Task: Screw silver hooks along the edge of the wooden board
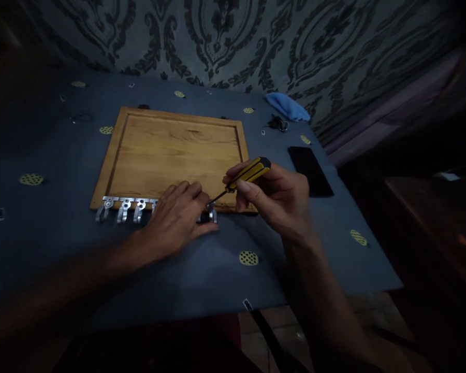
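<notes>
A wooden board [178, 150] lies on a blue table [202, 274]. Along its near edge runs a metal hook rail [124, 207] with several hooks. My left hand [176, 217] lies over the right part of the rail, fingers pressed down on it. My right hand [277, 199] grips a screwdriver [248, 173] with a yellow and black handle. Its tip points down left to the rail's right end, just beside my left fingertips.
A black phone [309, 170] lies right of the board. A blue cloth [286, 106] and a small dark object [277, 123] sit at the far right corner. Yellow dotted marks are scattered on the table. A patterned wall stands behind. The table edge is near me.
</notes>
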`<action>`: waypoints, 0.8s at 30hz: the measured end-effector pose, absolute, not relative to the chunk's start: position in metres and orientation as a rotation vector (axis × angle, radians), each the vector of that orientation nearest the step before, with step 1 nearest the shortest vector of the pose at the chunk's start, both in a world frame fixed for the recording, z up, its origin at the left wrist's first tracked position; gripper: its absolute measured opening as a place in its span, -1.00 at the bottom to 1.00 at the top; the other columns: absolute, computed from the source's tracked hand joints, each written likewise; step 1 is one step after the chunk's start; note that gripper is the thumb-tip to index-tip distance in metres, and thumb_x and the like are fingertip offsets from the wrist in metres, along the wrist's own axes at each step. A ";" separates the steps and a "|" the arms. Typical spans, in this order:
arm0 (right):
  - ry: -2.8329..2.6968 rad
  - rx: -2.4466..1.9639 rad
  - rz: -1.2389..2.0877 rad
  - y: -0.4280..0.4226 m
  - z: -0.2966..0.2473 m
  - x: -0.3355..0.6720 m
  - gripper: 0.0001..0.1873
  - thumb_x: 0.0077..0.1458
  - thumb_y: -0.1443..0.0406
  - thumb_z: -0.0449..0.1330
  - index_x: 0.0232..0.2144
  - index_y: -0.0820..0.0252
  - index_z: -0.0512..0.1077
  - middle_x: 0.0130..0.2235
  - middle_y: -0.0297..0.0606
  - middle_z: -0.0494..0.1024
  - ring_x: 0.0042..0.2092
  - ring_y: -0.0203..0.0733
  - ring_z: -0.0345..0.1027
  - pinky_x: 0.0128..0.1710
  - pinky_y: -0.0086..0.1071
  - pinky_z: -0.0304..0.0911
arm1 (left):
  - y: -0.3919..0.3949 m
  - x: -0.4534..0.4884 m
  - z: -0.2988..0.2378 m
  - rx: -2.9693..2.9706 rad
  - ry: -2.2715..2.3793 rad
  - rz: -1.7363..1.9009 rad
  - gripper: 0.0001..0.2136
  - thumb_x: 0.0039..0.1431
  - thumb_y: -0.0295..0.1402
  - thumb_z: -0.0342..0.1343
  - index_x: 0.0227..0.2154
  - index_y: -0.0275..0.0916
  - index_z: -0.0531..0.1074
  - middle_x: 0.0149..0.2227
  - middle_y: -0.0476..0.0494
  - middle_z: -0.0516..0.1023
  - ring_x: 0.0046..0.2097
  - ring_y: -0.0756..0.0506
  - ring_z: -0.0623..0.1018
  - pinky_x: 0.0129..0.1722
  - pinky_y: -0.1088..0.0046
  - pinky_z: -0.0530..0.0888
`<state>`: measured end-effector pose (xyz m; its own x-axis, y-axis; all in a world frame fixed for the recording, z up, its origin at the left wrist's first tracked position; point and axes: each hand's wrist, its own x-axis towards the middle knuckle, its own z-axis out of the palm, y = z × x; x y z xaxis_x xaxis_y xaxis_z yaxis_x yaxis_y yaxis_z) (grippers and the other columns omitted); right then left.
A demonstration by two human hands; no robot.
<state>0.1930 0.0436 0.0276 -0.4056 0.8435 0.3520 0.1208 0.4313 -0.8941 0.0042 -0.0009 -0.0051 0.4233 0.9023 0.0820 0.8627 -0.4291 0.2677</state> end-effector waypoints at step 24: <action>-1.683 -0.814 0.978 0.037 0.015 0.190 -0.72 0.27 0.18 0.23 0.00 0.04 0.51 -0.24 -0.31 0.60 -0.55 -0.40 0.35 -0.56 -0.43 0.40 | 0.000 0.006 0.001 2.444 1.573 0.228 -0.59 0.19 -0.05 0.24 -0.10 -0.30 0.45 -0.10 -0.19 0.47 -0.04 -0.26 0.44 -0.07 0.21 0.38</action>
<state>0.1904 0.0368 0.0152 -0.2881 0.8635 0.4139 0.0681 0.4496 -0.8906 0.0058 0.0001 0.0006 0.4133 0.9105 0.0087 0.8754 -0.4000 0.2714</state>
